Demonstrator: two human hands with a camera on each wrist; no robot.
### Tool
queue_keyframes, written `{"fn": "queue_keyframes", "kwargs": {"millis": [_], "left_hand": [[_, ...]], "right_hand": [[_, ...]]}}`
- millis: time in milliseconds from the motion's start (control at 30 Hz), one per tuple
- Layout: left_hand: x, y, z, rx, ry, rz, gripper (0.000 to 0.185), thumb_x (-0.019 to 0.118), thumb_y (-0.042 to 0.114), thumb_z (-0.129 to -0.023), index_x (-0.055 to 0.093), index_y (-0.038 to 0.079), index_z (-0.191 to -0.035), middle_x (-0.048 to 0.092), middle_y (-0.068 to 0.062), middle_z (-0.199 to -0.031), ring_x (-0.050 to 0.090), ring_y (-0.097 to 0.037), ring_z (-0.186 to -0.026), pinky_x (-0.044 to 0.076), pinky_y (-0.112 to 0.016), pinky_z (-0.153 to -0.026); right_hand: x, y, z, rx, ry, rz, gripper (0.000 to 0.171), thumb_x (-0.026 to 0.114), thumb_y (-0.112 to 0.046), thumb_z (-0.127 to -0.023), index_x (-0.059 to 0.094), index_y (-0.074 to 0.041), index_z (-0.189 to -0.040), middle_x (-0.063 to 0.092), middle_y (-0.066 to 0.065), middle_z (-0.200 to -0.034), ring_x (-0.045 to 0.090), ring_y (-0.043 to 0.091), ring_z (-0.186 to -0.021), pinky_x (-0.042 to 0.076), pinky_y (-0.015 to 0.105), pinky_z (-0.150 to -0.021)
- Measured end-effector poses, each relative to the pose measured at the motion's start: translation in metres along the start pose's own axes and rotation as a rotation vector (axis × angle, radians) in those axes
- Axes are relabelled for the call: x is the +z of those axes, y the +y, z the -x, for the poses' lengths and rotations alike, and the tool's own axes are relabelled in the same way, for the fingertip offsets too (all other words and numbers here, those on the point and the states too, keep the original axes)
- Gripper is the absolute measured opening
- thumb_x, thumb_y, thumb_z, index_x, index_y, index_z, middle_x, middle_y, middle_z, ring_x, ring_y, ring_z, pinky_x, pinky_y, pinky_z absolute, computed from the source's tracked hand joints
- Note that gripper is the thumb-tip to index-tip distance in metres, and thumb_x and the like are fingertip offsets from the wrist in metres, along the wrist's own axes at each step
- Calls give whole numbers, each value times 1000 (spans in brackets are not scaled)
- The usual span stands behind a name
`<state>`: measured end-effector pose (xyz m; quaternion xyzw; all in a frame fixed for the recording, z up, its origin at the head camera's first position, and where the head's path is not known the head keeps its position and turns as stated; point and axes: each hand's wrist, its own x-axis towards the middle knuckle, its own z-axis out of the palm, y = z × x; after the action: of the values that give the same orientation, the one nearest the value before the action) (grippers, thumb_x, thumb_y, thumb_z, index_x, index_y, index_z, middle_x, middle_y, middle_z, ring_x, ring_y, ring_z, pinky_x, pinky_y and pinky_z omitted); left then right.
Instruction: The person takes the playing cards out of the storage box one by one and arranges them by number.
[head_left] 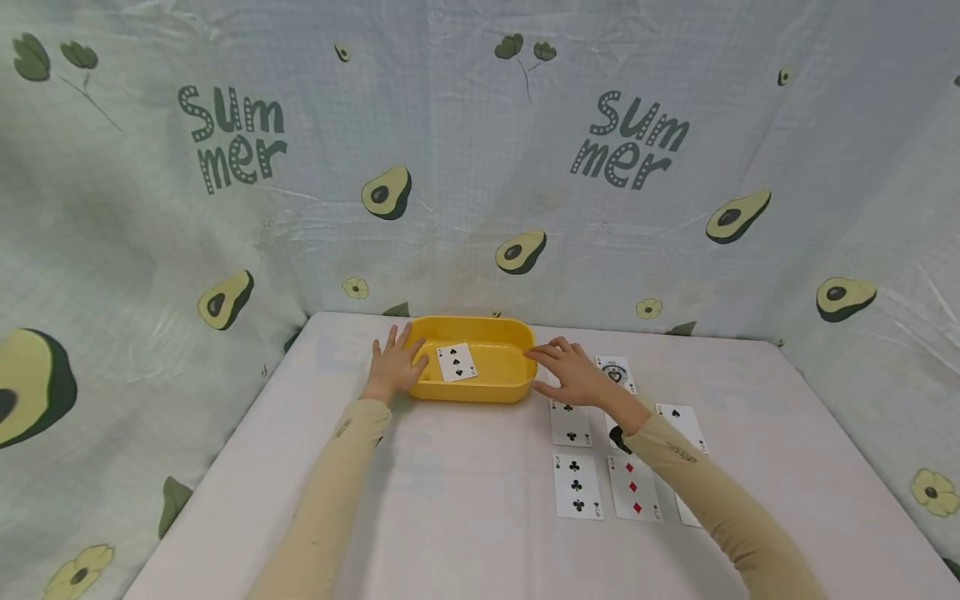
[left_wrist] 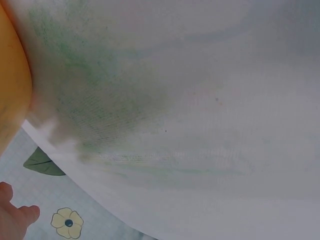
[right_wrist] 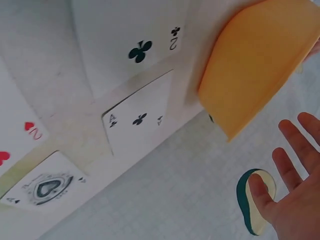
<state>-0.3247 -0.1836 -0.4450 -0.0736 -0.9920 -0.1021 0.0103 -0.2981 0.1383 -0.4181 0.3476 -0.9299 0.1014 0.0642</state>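
A yellow plastic tray (head_left: 474,393) stands at the back of the table, with a three of spades (head_left: 457,362) lying face up in it. My left hand (head_left: 393,368) is at the tray's left end, fingers spread and thumb over the rim. At the opposite end, my right hand (head_left: 572,375) has its fingertips right at the rim, fingers extended and apart in the right wrist view. Beneath and beside that hand lie an ace of spades (head_left: 617,375), a two of clubs (head_left: 570,427) and an ace of clubs (right_wrist: 139,118).
Nearer the front are a three of clubs (head_left: 577,487) and a three of diamonds (head_left: 634,489). A spade card (head_left: 681,425) lies farther right; my right forearm partly hides another card (head_left: 687,513). A two of hearts (right_wrist: 17,130) shows in the right wrist view. Patterned cloth (head_left: 450,250) hangs behind.
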Motion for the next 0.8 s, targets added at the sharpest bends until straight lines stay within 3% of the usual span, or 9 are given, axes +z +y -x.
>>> {"fn": "queue_keyframes", "kwargs": {"millis": [200, 400, 600, 800], "left_hand": [[1, -2, -1, 4, 6, 12, 50, 32, 39, -94, 35, 15, -138, 11, -10, -151, 4, -35, -139, 8, -61, -106], [4, -3, -3, 3, 5, 24, 50, 32, 38, -94, 34, 15, -138, 10, -9, -151, 2, -34, -139, 6, -61, -106], [4, -1, -2, -10, -10, 39, 50, 32, 37, -94, 34, 15, -138, 9, -9, -151, 1, -34, -139, 4, -60, -107], [2, 0, -1, -6, -2, 35, 50, 32, 38, -94, 35, 15, -138, 10, -10, -151, 3, -35, -139, 5, -61, -107]], "right_hand": [[10, -9, -31, 26, -16, -35, 50, 53, -37, -87, 44, -13, -131, 47, 4, -132, 37, 24, -113, 33, 45, -93], [22, -16, -55, 1, -47, -75, 47, 53, -32, -88, 47, -12, -129, 40, 6, -138, 34, 32, -122, 31, 54, -94], [32, -27, -73, -33, -149, -26, 46, 52, -31, -89, 46, -13, -131, 36, 4, -142, 36, 28, -117, 35, 50, -94], [33, -35, -87, 3, -241, -48, 46, 50, -27, -90, 42, -15, -134, 37, 2, -142, 34, 30, -121, 31, 52, -97]]}}
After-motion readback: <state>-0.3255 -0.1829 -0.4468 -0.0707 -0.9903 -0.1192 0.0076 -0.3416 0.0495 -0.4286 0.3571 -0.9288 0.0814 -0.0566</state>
